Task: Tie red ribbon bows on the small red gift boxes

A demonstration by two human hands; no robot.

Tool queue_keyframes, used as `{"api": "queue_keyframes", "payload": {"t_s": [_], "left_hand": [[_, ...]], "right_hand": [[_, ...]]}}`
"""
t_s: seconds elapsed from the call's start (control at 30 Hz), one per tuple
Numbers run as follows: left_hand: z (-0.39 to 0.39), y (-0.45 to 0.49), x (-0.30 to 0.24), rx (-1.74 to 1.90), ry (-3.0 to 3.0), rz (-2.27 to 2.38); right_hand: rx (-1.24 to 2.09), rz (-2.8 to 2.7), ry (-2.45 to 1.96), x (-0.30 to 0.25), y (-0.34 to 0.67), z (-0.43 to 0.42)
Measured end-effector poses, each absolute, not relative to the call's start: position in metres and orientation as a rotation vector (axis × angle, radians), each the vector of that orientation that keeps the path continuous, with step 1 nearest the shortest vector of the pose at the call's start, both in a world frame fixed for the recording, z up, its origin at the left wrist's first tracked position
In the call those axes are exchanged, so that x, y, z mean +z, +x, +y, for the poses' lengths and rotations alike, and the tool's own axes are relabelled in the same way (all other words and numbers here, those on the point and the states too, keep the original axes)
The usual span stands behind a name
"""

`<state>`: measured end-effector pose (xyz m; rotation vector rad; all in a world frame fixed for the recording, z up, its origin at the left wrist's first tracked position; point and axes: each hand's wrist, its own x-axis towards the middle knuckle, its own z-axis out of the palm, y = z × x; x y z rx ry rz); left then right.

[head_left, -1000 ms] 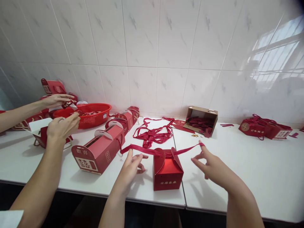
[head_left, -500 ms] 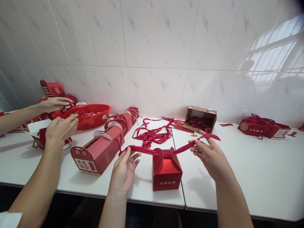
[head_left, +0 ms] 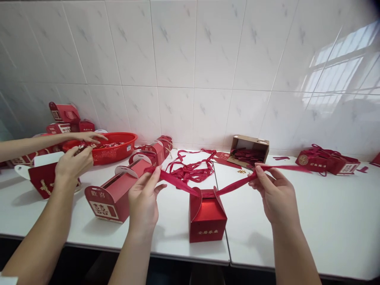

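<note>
A small, glossy red cardboard box with gold lettering point(head_left: 208, 221) stands upright on the white desk point(head_left: 332, 221), near the viewer, just left of a seam. A dark red fabric ribbon point(head_left: 237, 185) runs across its top by two rounded flaps, its ends rising to both sides. The left hand point(head_left: 144, 200) has thumb and fingers pinched together on the ribbon's left end; the right hand point(head_left: 277, 194) pinches the right end, with a tail trailing further right. Neither hand touches the box.

To the left lies a long, pinkish-red cardboard box with a white panel point(head_left: 114, 192), partly behind the left hand. Beyond the small box are a loose heap of red ribbon point(head_left: 190, 177) and, farther right, a brown cardboard carton point(head_left: 252, 140) holding dark red strips. At far left, a co-worker's hand point(head_left: 89, 137) reaches over a round red plastic basket point(head_left: 118, 155).
</note>
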<state>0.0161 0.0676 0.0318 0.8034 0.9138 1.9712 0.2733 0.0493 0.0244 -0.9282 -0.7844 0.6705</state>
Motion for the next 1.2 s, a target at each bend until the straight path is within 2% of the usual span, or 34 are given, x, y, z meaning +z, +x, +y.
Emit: {"api": "queue_keyframes", "payload": {"t_s": [0.27,0.5,0.8,0.97,1.2], "left_hand": [[0.079,0.032,0.097,1.731,1.425,0.885],[0.075,0.05,0.128,1.618,1.506,0.846],[0.068,0.058,0.143,1.495,1.511,0.746],[0.065,0.062,0.144,1.465,1.501,0.693],[0.07,0.061,0.136,1.474,1.515,0.737]], "right_hand": [[0.56,-1.016,-0.936,0.053,0.274,0.044],[0.73,-1.066,-0.821,0.09,0.265,0.045],[0.875,-1.275,-0.636,0.117,0.242,0.051],[0.927,-1.216,-0.657,0.12,0.233,0.048],[0.849,-1.208,-0.746,0.123,0.236,0.045]]}}
